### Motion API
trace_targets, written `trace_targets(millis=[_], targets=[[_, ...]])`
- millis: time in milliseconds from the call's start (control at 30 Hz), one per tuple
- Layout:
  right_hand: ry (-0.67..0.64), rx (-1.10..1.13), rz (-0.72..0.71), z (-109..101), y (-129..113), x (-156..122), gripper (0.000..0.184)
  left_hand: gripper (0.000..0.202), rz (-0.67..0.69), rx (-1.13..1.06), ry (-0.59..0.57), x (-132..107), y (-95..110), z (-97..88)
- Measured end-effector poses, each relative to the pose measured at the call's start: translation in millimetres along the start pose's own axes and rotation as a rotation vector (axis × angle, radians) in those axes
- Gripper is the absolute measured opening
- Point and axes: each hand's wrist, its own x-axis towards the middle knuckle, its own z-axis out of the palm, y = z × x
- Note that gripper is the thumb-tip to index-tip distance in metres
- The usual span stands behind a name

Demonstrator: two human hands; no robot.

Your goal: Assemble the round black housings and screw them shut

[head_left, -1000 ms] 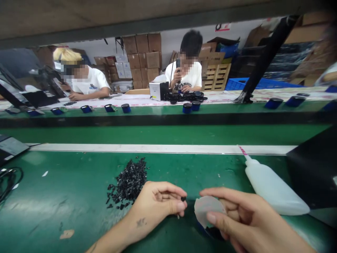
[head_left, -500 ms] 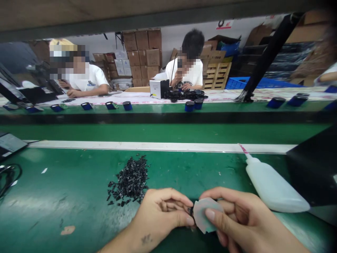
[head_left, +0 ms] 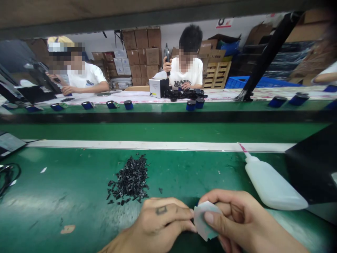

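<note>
A green table (head_left: 79, 193) fills the lower view. At five o'clock the right hand (head_left: 235, 221) grips a thing between thumb and fingers; at six the left hand (head_left: 159, 221) curls inward, its hold hidden, so I cannot tell. A white bottle (head_left: 273, 184) lies at four, a pile of black bits (head_left: 131, 177) at seven. The pinched pale disc (head_left: 201, 222) is at five.

Head camera, one: head-worn, facing forward and down across green worktop (head_left: 84, 182). Left hand (head_left: 160, 223) and right hand (head_left: 237, 225) close to lens, at lower edge. Two co-workers (head_left: 186, 72) farther off, opposite; stacked cartons (head_left: 143, 56) behind them. Overhead panel (head_left: 131, 14) across top edge.
</note>
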Motion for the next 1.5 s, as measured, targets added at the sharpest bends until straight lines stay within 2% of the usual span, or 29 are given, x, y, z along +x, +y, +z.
trace_targets(millis=[100,200,267,333,367,433,500,533,633,733,833,900,1000,1133,1300,1400,1500], targets=[[-0.065,0.041,-0.009,-3.3,2.5,2.6,0.050,0.007,-0.062,-0.040,0.000,1.8,2.7,-0.7],[-0.136,0.056,-0.045,-6.8,5.7,6.2,0.047,0.015,-0.220,-0.025,0.000,3.5,3.1,0.8],[-0.158,0.037,-0.059,-7.5,6.6,7.4,0.048,0.013,-0.277,-0.004,-0.009,4.2,1.7,2.0],[-0.120,-0.011,-0.039,-6.5,5.2,6.5,0.049,0.008,-0.294,-0.008,-0.019,5.1,0.0,2.3],[-0.061,-0.064,-0.048,-5.7,3.8,5.1,0.048,0.008,-0.311,-0.013,-0.015,6.0,-0.5,2.0],[0.144,-0.281,-0.169,-4.9,0.2,0.8,0.042,0.013,-0.382,-0.015,-0.025,9.1,-0.6,0.7],[0.354,-0.573,-0.415,-6.2,-2.7,-4.7,0.036,0.014,-0.442,-0.009,-0.056,13.5,0.2,-0.8],[0.398,-0.694,-0.535,-7.7,-3.4,-7.6,0.034,0.014,-0.465,-0.014,-0.068,15.8,0.6,-1.3],[0.381,-0.908,-0.763,-15.5,-2.4,-14.5,0.027,0.012,-0.522,-0.047,-0.090,21.6,1.0,-1.2],[0.402,-1.081,-0.898,-25.5,0.6,-17.3,0.022,0.010,-0.555,-0.078,-0.133,25.7,0.4,1.4],[0.378,-1.134,-1.011,-34.2,0.7,-16.3,0.027,0.009,-0.536,-0.070,-0.147,29.1,-0.5,4.9],[0.367,-1.046,-0.995,-38.3,-1.0,-14.7,0.025,0.016,-0.527,-0.050,-0.142,30.0,-1.6,7.1],[0.381,-0.791,-0.796,-42.4,-2.1,-12.1,0.017,0.033,-0.587,-0.038,-0.146,27.3,-5.3,10.4],[0.383,-0.478,-0.587,-46.2,4.7,-8.0,0.020,0.015,-0.576,-0.136,-0.180,25.4,-11.1,16.6],[0.418,-0.257,-0.566,-45.6,11.4,-3.5,0.023,0.017,-0.603,-0.258,-0.254,39.2,-13.9,27.2],[0.437,-0.220,-0.537,-42.6,11.1,-5.1,0.022,0.009,-0.595,-0.229,-0.285,47.5,-16.2,32.5],[0.428,-0.168,-0.464,-43.5,12.3,-9.7,0.021,0.004,-0.642,-0.195,-0.301,54.4,-20.4,35.1]])
